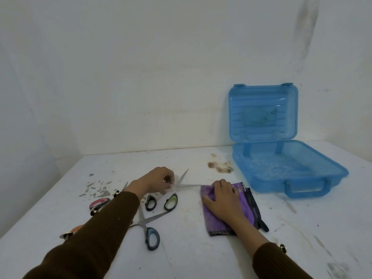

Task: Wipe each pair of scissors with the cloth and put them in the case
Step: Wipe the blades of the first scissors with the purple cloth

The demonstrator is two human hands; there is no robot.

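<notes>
My left hand (pixel 159 179) pinches a pair of scissors (pixel 182 183) with pale see-through handles, its blades spread apart on the white table. My right hand (pixel 221 200) lies flat on a purple cloth (pixel 247 210), fingers apart. The blue plastic case (pixel 289 168) stands open at the back right, its lid upright against the wall. Black-and-green-handled scissors (pixel 171 202) lie just below my left hand. Blue-handled scissors (pixel 150 232) lie nearer me. My left sleeve partly hides pink-handled scissors (pixel 98 203) and orange-handled scissors (pixel 75 230).
The white table (pixel 201 254) meets a white wall at the back. Brown stains (pixel 220 167) sit just left of the case, grey chipped marks (pixel 98 188) at the left. The table's left edge runs diagonally past the orange scissors.
</notes>
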